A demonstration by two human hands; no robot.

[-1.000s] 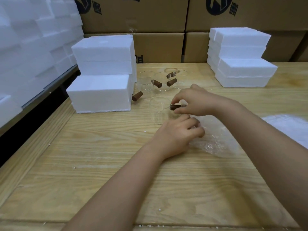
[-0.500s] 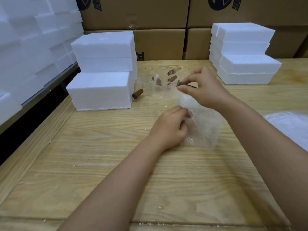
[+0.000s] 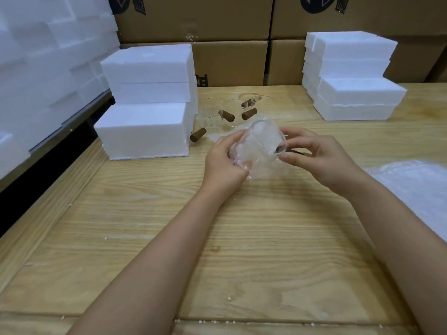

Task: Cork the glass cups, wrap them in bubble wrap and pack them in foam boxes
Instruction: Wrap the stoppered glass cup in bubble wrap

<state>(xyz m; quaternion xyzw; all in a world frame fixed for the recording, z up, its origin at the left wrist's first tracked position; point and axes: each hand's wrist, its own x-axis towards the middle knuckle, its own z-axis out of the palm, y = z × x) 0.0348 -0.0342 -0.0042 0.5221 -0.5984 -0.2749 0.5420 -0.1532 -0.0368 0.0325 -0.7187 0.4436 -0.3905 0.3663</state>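
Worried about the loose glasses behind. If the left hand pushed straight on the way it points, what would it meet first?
The bubble-wrapped cup that the left hand grips; the bare glass cups lie farther back, depth unclear.

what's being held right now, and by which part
A glass cup in bubble wrap: left hand grips its left side, right hand pinches the right side.

Single head-worn wide-angle view, aimed forward and down at the pale wooden plank table (image 3: 266, 238), close above it; brown cardboard cartons (image 3: 229, 61) fill the far background.
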